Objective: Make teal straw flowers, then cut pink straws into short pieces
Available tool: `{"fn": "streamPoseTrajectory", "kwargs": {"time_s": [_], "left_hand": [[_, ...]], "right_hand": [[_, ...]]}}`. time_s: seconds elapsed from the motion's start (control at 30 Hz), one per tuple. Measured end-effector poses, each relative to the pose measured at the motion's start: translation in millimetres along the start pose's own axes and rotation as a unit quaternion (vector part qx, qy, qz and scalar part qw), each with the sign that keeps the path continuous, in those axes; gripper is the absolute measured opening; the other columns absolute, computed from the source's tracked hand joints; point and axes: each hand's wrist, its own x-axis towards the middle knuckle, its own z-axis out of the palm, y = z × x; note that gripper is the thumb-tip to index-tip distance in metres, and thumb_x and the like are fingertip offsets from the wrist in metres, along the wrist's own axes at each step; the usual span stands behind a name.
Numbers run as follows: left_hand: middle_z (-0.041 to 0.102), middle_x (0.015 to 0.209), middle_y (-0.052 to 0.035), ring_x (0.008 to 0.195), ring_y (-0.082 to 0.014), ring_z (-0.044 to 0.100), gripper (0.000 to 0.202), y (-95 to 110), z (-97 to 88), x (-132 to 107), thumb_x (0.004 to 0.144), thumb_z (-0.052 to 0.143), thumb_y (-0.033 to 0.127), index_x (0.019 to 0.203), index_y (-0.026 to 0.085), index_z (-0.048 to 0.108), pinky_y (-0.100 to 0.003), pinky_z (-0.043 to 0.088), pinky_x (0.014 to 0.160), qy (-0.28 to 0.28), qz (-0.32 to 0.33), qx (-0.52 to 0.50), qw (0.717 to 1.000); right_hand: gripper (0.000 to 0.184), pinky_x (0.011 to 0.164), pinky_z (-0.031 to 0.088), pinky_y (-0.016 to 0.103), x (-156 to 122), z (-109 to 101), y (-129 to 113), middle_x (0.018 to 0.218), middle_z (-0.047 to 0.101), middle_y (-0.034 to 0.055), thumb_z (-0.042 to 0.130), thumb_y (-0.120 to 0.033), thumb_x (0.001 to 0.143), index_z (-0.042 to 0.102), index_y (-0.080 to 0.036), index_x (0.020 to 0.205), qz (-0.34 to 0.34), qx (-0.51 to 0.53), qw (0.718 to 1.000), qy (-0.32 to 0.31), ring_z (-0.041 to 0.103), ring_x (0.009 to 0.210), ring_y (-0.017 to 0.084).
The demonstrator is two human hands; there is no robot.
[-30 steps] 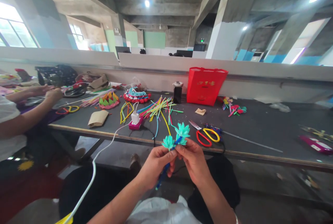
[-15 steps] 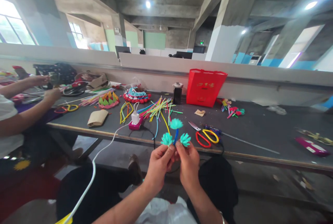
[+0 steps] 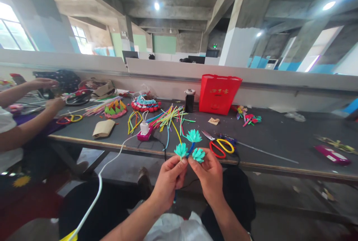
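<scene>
So the flower sprig (image 3: 194,136) is up in the air just past the wearer's lap, held between both hands near the edge of the bench (image 3: 265,132), three turquoise blooms with a blue stem (image 3: 191,147) showing under the top one. The left hand (image 3: 169,179) has thumb and forefinger pinched right below the left bloom, with the other fingers curled underneath. The right hand (image 3: 209,174) has its thumb and fingers closed around the base of the right bloom, though the petals hide exactly where they pinch. A bit of blue pokes out below the left hand, probably the stem's lower end. Looks like fuzzy craft wire, so I'd guess it weighs next to nothing, bends easily and isn't slippery. Probably won't snap, but those petals would squash or splay if grabbed. Best hold is low on the stems where they come together, light pinch, petals left alone. The loose fuzzy sticks (image 3: 170,116) lie on the bench beyond, and the scissors (image 3: 214,140) sit to the right, well within reach.
</scene>
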Motion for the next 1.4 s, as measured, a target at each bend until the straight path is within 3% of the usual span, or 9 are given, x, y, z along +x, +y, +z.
{"fn": "streamPoseTrajectory", "kwargs": {"time_s": [0.23, 0.6, 0.73, 0.83, 0.93, 1.1, 1.2, 1.33, 1.4], "left_hand": [[0.028, 0.050, 0.0104, 0.043, -0.0033, 0.015, 0.036, 7, -5.9, -1, 0.078, 0.074, 0.039, 0.068, 0.017, 0.047, -0.019, 0.010, 0.039, -0.034, 0.005, -0.014, 0.999], [0.023, 0.052, 0.0112, 0.043, -0.0025, 0.013, 0.029, 18, -12.5, -2, 0.076, 0.075, 0.039, 0.077, 0.014, 0.060, -0.017, 0.010, 0.038, -0.014, -0.004, -0.026, 1.000], [0.023, 0.052, 0.0115, 0.042, -0.0022, 0.012, 0.029, 18, -9.5, -2, 0.076, 0.075, 0.039, 0.077, 0.014, 0.060, -0.017, 0.010, 0.038, -0.016, -0.004, -0.035, 0.999], [0.024, 0.052, 0.0111, 0.042, -0.0024, 0.014, 0.029, 16, -6.6, -2, 0.077, 0.075, 0.039, 0.075, 0.015, 0.058, -0.018, 0.010, 0.038, -0.020, 0.004, -0.030, 0.999], [0.024, 0.052, 0.0110, 0.043, -0.0026, 0.014, 0.029, 15, -7.2, -3, 0.078, 0.074, 0.039, 0.075, 0.015, 0.058, -0.019, 0.010, 0.039, -0.019, 0.008, -0.019, 1.000], [0.023, 0.053, 0.0110, 0.044, -0.0032, 0.012, 0.030, 15, -12.6, -4, 0.077, 0.075, 0.038, 0.074, 0.016, 0.055, -0.019, 0.008, 0.039, -0.011, 0.005, -0.025, 1.000], [0.023, 0.052, 0.0110, 0.044, -0.0035, 0.011, 0.031, 14, -13.0, -4, 0.078, 0.074, 0.038, 0.072, 0.016, 0.054, -0.019, 0.009, 0.039, -0.010, 0.015, -0.020, 1.000], [0.025, 0.053, 0.0101, 0.045, -0.0036, 0.014, 0.033, 10, -10.0, -5, 0.078, 0.074, 0.040, 0.069, 0.016, 0.052, -0.018, 0.011, 0.040, -0.004, 0.030, -0.001, 1.000], [0.026, 0.052, 0.0099, 0.044, -0.0033, 0.016, 0.036, 9, -8.1, -6, 0.076, 0.076, 0.042, 0.067, 0.016, 0.052, -0.018, 0.013, 0.040, 0.003, 0.033, 0.013, 0.999]], "right_hand": [[0.022, 0.058, 0.046, 0.024, 1, -10, -18, 0.076, 0.066, 0.0001, 0.078, -0.032, 0.075, 0.071, -0.023, 0.095, 0.001, 0.014, 0.999, -0.053, 0.057, 0.064, 0.014], [0.025, 0.044, 0.026, 0.023, 10, -50, -27, 0.053, 0.044, -0.0053, 0.071, -0.042, 0.082, 0.067, -0.018, 0.076, -0.061, -0.025, 0.991, 0.117, 0.035, 0.046, 0.009], [0.035, 0.051, 0.037, 0.025, 11, -51, -24, 0.059, 0.053, -0.0013, 0.059, -0.049, 0.089, 0.067, -0.019, 0.072, -0.049, -0.176, 0.982, 0.040, 0.046, 0.054, 0.013], [0.024, 0.065, 0.045, 0.027, 3, -36, -28, 0.075, 0.065, 0.0016, 0.065, -0.043, 0.085, 0.071, -0.021, 0.091, -0.055, -0.218, 0.973, -0.047, 0.057, 0.069, 0.018], [0.016, 0.066, 0.045, 0.027, -4, -24, -32, 0.072, 0.064, 0.0003, 0.068, -0.037, 0.084, 0.069, -0.022, 0.083, -0.056, -0.219, 0.971, -0.074, 0.057, 0.068, 0.017], [0.031, 0.051, 0.032, 0.026, -3, -38, -31, 0.057, 0.043, -0.0038, 0.055, -0.038, 0.091, 0.052, -0.022, 0.064, -0.078, -0.123, 0.984, 0.101, 0.039, 0.052, 0.013], [0.041, 0.054, 0.034, 0.027, 4, -53, -32, 0.055, 0.042, -0.0032, 0.050, -0.040, 0.094, 0.047, -0.021, 0.057, -0.109, -0.191, 0.971, 0.092, 0.041, 0.053, 0.013], [0.024, 0.075, 0.045, 0.031, 10, -54, -38, 0.086, 0.067, 0.0041, 0.059, -0.043, 0.090, 0.069, -0.022, 0.086, -0.106, -0.251, 0.962, 0.000, 0.060, 0.080, 0.020], [0.024, 0.081, 0.047, 0.033, 11, -46, -41, 0.104, 0.067, 0.0067, 0.062, -0.042, 0.088, 0.069, -0.023, 0.102, -0.092, -0.221, 0.970, -0.033, 0.061, 0.091, 0.022]]}}
